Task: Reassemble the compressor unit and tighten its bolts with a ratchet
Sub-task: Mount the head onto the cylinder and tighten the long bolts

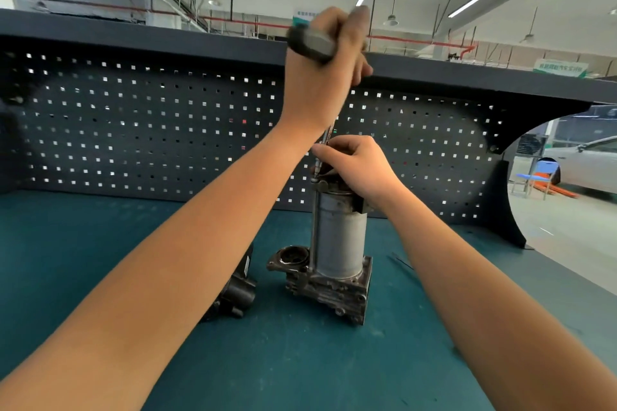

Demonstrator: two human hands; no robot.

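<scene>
one compressor (337, 243) on teal mat (66, 227), pegboard (133, 127) behind

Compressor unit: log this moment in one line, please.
phase: tightening | left hand: grips ratchet handle, raised | right hand: pinches ratchet shaft at compressor unit top | compressor unit: upright on green mat

The compressor (339, 237) stands upright on the green bench (100, 243), with the right hand (355, 165) on its top pinching the shaft of the ratchet (312, 45), the left hand (319, 83) gripping the handle above it, and a black part (237, 292) just left of it.
</scene>
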